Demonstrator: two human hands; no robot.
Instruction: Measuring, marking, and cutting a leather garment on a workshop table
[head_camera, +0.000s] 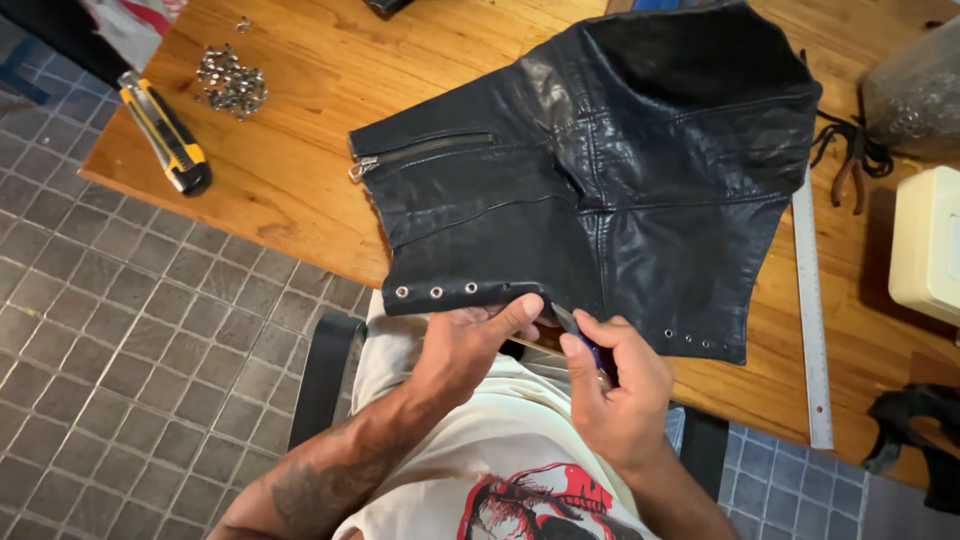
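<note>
My left hand (470, 345) pinches the lower hem of the black leather garment with metal eyelets (600, 190), thumb on top, while my right hand (615, 385) is closed around a small purple-handled tool (590, 350) at the same edge. The garment lies flat on the wooden table (290, 170). I judge it best to hold the hem taut and steady, tool square to the leather

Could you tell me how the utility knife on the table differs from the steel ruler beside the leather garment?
The utility knife is short, thick and yellow-and-black; the steel ruler is long, thin and silvery. The knife lies near the table's left corner beside a pile of metal eyelets; the ruler lies right of the black leather garment, partly under it. Both rest flat on the wooden table, untouched by either hand.
</note>
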